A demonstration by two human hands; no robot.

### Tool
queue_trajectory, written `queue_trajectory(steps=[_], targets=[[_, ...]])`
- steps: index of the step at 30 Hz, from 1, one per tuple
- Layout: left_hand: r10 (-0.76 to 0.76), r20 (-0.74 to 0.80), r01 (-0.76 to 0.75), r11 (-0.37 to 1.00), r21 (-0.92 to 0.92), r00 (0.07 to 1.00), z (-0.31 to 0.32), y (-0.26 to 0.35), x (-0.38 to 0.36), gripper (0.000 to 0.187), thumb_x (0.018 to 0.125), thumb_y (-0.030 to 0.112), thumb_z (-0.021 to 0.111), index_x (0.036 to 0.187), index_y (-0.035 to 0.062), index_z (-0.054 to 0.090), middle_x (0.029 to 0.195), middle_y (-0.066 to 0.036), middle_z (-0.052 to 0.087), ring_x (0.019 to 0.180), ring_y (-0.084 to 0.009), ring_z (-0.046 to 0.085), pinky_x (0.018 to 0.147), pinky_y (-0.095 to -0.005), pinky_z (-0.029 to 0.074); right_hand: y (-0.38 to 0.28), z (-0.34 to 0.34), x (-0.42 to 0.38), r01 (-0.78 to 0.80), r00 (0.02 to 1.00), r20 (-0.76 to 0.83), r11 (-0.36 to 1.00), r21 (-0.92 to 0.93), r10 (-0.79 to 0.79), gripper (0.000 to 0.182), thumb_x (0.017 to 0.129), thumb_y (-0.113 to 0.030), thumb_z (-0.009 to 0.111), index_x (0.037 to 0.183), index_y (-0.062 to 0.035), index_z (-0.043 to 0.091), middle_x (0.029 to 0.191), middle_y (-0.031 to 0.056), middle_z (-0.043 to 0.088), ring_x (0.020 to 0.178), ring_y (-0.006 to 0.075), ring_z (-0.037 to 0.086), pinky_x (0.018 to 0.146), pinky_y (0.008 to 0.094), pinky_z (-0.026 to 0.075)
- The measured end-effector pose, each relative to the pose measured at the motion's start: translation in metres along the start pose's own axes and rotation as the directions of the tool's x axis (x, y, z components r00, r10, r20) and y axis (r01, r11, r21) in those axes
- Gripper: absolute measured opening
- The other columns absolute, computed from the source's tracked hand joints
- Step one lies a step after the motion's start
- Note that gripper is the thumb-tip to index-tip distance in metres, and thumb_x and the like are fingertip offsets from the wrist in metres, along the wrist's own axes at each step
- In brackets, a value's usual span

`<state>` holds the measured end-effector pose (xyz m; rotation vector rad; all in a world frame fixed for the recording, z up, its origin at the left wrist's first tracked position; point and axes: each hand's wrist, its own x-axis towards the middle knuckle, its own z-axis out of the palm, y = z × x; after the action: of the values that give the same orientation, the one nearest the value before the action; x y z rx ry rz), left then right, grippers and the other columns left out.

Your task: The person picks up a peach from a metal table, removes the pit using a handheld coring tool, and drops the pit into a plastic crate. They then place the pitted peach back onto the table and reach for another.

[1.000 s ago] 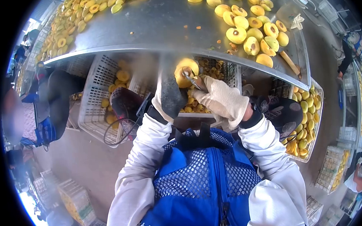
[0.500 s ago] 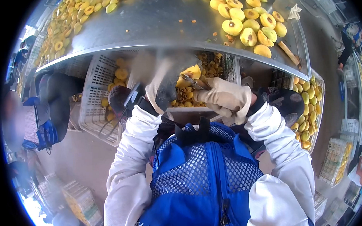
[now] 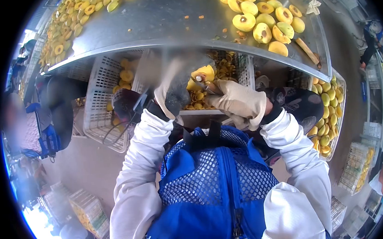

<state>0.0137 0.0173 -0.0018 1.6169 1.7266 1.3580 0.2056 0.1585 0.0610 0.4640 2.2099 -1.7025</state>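
Note:
My left hand [image 3: 177, 88], in a work glove with a grey palm, is closed around a yellow peach half [image 3: 206, 71]; a smear on the lens blurs part of this hand. The cut face of the peach is turned up, with a pale spot at its centre. My right hand [image 3: 238, 100], in a beige glove, grips a small metal pitting tool [image 3: 210, 88], whose tip is at the peach; most of its handle is hidden by the fingers. Both hands are above a crate [image 3: 243, 69] holding yellow scraps [image 3: 223, 66].
A metal table [image 3: 152, 28] spans the front, with peach halves [image 3: 262, 31] and a wooden-handled tool [image 3: 307, 53] at its right. White crates of peaches stand left [image 3: 97, 94] and right [image 3: 329, 112] of my legs. A person [image 3: 54, 113] sits at my left.
The peach half has turned in my left hand, so its cut face and pale centre now show. The tool tip has shifted slightly at the fruit. My view has moved a little.

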Motion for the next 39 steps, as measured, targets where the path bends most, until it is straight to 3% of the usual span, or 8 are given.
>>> queue_trajectory(steps=[9,11,19,21,23,25,28,39], targets=[[0.121,0.048,-0.128,0.968,0.214,0.992,-0.005,0.059,0.011,0.063,0.069,-0.015,0.062,0.131,-0.0038,0.057,0.128,-0.018,0.063,0.115,-0.0278,0.063,0.102,-0.0362,0.049,-0.009,-0.001,-0.007,-0.029,0.999,0.035,0.996,0.087,0.027,0.032,0.098,-0.029,0.06,0.104,0.0022,0.057,0.057,0.0023,0.054,0.041,0.0122,0.053,0.037,0.0277,0.04],[-0.028,-0.032,0.025,0.997,-0.074,0.999,0.001,0.012,0.003,0.061,0.068,-0.012,0.066,0.128,-0.0036,0.059,0.127,-0.017,0.064,0.113,-0.0269,0.064,0.1,-0.0357,0.05,-0.02,-0.001,-0.012,-0.13,0.989,0.097,0.956,0.262,0.108,0.031,0.099,-0.028,0.058,0.103,0.0026,0.059,0.055,-0.001,0.05,0.039,0.0107,0.047,0.036,0.027,0.036],[-0.093,-0.133,0.072,0.985,-0.154,0.987,0.02,0.035,-0.006,0.059,0.073,-0.004,0.08,0.127,0.0004,0.056,0.117,-0.011,0.065,0.108,-0.0205,0.064,0.096,-0.0334,0.053,0.037,0.02,0.001,-0.29,0.898,0.38,0.352,0.89,-0.222,0.029,0.098,-0.027,0.063,0.105,0.001,0.062,0.082,0.0026,0.062,0.067,0.0073,0.058,0.061,0.0201,0.048],[-0.166,-0.142,0.102,0.921,-0.376,0.976,0.031,0.038,-0.008,0.057,0.076,-0.005,0.08,0.127,0.002,0.055,0.115,-0.011,0.064,0.107,-0.0195,0.064,0.094,-0.0367,0.056,0.035,0.029,-0.002,-0.336,0.874,0.387,0.21,0.918,-0.293,0.03,0.098,-0.027,0.064,0.107,0.0013,0.062,0.087,0.0039,0.066,0.071,0.0074,0.061,0.065,0.0196,0.052],[-0.233,-0.174,0.103,0.833,-0.544,0.957,0.043,0.049,-0.006,0.047,0.089,0.014,0.075,0.128,0.0036,0.051,0.112,-0.011,0.063,0.104,-0.0215,0.065,0.091,-0.04,0.058,0.029,0.042,-0.008,0.135,0.98,-0.05,0.46,0.878,-0.192,0.028,0.098,-0.027,0.062,0.1,0.0004,0.06,0.067,-0.0065,0.047,0.064,0.0014,0.049,0.062,0.0161,0.043],[-0.444,0.049,0.099,0.09,-0.991,0.895,0.042,0.065,0.0,0.047,0.098,0.034,0.062,0.132,0.0047,0.047,0.114,-0.012,0.062,0.103,-0.0258,0.066,0.089,-0.0424,0.059,0.044,0.042,-0.002,-0.049,0.975,0.11,0.293,0.955,-0.194,0.028,0.098,-0.028,0.063,0.102,-0.0005,0.059,0.066,-0.0052,0.05,0.053,0.003,0.048,0.049,0.0166,0.041],[-0.417,-0.04,0.081,0.268,-0.96,0.908,0.053,0.057,-0.006,0.065,0.099,0.062,0.045,0.133,0.0067,0.051,0.123,-0.015,0.061,0.108,-0.0295,0.064,0.096,-0.0401,0.055,0.047,0.04,0.003,-0.244,0.909,0.273,0.129,0.961,-0.315,0.03,0.099,-0.029,0.063,0.106,-0.0015,0.056,0.06,-0.0054,0.048,0.036,0.0041,0.038,0.031,0.018,0.032],[-0.496,-0.086,-0.052,0.084,-0.995,0.864,0.069,0.041,-0.016,0.046,0.102,0.048,0.051,0.13,0.0116,0.054,0.118,-0.011,0.062,0.111,-0.0264,0.061,0.093,-0.0404,0.055,0.047,0.045,0.016,-0.346,0.694,0.244,-0.017,0.938,-0.678,0.031,0.106,-0.032,0.05,0.106,-0.0007,0.054,0.056,-0.0055,0.041,0.032,0.0037,0.033,0.028,0.02,0.03]])
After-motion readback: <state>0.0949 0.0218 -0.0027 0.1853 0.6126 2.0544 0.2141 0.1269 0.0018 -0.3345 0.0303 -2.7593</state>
